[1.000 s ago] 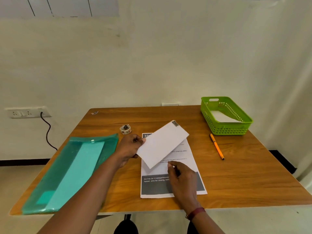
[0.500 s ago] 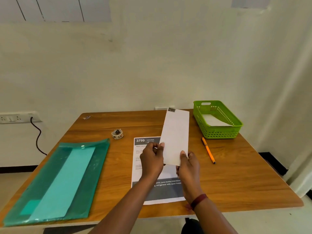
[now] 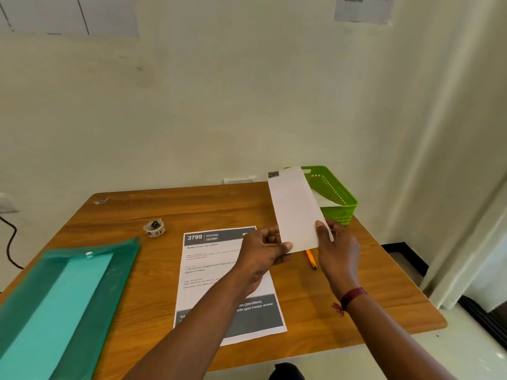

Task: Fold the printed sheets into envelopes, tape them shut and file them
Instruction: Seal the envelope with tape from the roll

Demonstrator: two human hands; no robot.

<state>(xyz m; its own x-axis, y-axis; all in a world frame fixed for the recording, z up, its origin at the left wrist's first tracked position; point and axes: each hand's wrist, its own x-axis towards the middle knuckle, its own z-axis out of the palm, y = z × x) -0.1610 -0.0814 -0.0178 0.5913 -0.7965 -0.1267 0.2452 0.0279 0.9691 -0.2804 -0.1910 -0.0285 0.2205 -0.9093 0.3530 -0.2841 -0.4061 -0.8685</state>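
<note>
A white folded envelope point(image 3: 295, 207) is held upright above the table, its top end reaching in front of the green basket point(image 3: 338, 197). My left hand point(image 3: 264, 249) pinches its lower left corner. My right hand point(image 3: 336, 249) grips its lower right edge with the thumb on the front. A printed sheet point(image 3: 216, 272) headed 3799 KITCHEN lies flat on the table under my left forearm. A small roll of tape point(image 3: 154, 228) sits to the left of the sheet.
A teal plastic file folder point(image 3: 55, 305) lies open at the table's left. An orange pen point(image 3: 311, 259) lies beside the sheet, partly behind the envelope. The green basket holds white paper point(image 3: 325, 202). A black cable point(image 3: 9, 242) hangs off the left wall.
Both hands have carried the envelope up and to the right, from above the printed sheet toward the green basket. It turned from slanted to nearly upright. The camera view shifted to the right.
</note>
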